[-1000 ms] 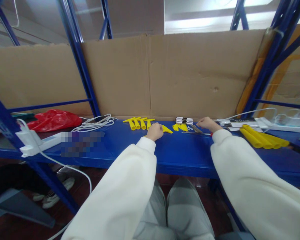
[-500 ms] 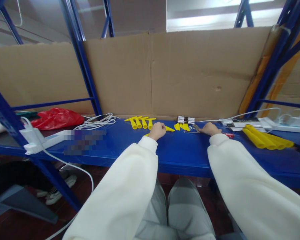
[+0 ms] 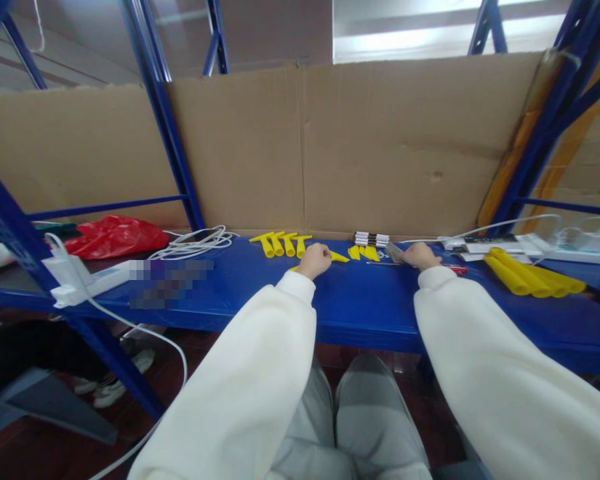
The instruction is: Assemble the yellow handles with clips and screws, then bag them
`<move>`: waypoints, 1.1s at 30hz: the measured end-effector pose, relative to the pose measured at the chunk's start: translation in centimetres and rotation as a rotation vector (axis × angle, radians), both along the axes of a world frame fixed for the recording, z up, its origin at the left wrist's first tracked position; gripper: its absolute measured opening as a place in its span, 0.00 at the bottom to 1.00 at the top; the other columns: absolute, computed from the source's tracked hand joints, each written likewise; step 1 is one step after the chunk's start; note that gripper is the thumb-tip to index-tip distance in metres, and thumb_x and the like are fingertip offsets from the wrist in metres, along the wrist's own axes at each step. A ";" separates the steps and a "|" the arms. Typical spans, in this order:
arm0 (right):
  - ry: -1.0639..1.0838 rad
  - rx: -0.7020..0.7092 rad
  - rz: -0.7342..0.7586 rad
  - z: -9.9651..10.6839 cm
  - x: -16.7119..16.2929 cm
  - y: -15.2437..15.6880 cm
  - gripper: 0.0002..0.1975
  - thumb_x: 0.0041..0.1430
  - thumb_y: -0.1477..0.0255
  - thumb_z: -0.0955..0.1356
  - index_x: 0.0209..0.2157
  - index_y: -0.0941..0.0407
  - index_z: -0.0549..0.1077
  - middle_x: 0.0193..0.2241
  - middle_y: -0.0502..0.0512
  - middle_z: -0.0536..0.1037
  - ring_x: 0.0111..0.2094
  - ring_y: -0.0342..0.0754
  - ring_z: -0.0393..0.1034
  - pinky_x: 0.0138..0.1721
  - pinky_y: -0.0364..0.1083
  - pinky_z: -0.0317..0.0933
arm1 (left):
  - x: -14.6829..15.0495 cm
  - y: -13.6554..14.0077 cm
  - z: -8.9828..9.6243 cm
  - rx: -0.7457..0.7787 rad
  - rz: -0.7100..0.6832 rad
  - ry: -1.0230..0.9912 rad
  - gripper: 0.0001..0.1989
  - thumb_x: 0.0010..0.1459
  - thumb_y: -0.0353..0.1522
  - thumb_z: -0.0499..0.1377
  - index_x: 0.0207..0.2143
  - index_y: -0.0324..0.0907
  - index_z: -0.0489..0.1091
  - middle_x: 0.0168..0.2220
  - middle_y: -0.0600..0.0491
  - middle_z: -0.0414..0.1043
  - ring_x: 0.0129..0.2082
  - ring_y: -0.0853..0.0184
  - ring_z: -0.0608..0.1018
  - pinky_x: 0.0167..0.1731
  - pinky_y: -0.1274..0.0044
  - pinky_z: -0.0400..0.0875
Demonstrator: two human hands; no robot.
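My left hand (image 3: pixel 315 261) is closed over the blue tabletop, its fingers curled round a yellow plastic piece (image 3: pixel 339 257) that shows on both sides of the hand. The middle of that piece is hidden. My right hand (image 3: pixel 419 256) is closed on a flat grey metal blade (image 3: pixel 395 253), which points left and tilts up. Just beneath that hand lies a screwdriver (image 3: pixel 457 269) with a red handle and thin shaft. Small yellow pieces (image 3: pixel 364 253) lie between my hands, in front of a stack of white strips with black bands (image 3: pixel 372 239).
Several yellow T-shaped pieces (image 3: pixel 281 244) stand left of my left hand. Long yellow tubes (image 3: pixel 517 277) lie at the right, near a white power strip (image 3: pixel 587 256). At the left are coiled white cable (image 3: pixel 195 245), a red bag (image 3: pixel 117 237) and another power strip (image 3: pixel 113 279). Cardboard (image 3: pixel 360 147) walls the back.
The metal blade in my right hand has tipped upward and shows more of its face. My left hand has stayed almost still.
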State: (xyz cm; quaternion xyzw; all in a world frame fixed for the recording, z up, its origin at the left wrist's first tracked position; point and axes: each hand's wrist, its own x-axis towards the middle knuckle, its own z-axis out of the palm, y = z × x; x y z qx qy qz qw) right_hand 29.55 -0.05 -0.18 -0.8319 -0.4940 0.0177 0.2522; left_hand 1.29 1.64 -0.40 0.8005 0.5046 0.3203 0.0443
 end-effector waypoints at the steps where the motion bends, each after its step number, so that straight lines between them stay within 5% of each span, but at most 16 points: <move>1: 0.009 0.002 -0.003 0.2 -0.2 -0.1 0.20 0.52 0.53 0.68 0.31 0.57 0.79 0.42 0.70 0.79 0.50 0.69 0.72 0.53 0.73 0.56 | 0.0 0.0 0.0 0.002 0.001 0.002 0.12 0.54 0.22 0.56 0.32 0.38 0.80 0.38 0.46 0.81 0.42 0.61 0.80 0.47 0.73 0.72; 6: 0.058 0.057 0.026 0.7 -0.7 -0.5 0.15 0.52 0.60 0.69 0.31 0.57 0.80 0.37 0.65 0.81 0.47 0.66 0.74 0.52 0.66 0.60 | 0.0 -0.1 0.1 -0.002 0.017 0.015 0.12 0.54 0.23 0.56 0.33 0.39 0.80 0.39 0.47 0.81 0.43 0.62 0.80 0.47 0.73 0.72; 13: 0.189 0.185 0.392 0.9 -2.3 -0.5 0.09 0.51 0.68 0.68 0.26 0.59 0.79 0.25 0.55 0.79 0.33 0.51 0.73 0.36 0.46 0.67 | -0.1 0.0 0.0 0.001 0.012 0.031 0.12 0.54 0.23 0.56 0.33 0.39 0.80 0.38 0.47 0.81 0.42 0.62 0.80 0.47 0.74 0.72; 21: 0.225 0.116 0.749 0.5 -3.5 -0.7 0.14 0.45 0.59 0.71 0.22 0.57 0.76 0.23 0.51 0.76 0.28 0.48 0.69 0.37 0.47 0.65 | -0.1 0.7 -0.3 0.014 0.013 0.022 0.10 0.54 0.23 0.57 0.33 0.38 0.80 0.38 0.46 0.81 0.41 0.62 0.80 0.45 0.74 0.73; 33: 0.222 0.103 0.855 -0.1 -3.3 -0.1 0.21 0.43 0.51 0.72 0.22 0.57 0.78 0.24 0.54 0.78 0.30 0.50 0.70 0.39 0.49 0.65 | 0.1 0.3 -0.3 0.033 -0.023 0.006 0.09 0.58 0.28 0.59 0.35 0.39 0.81 0.39 0.46 0.81 0.41 0.61 0.80 0.45 0.72 0.74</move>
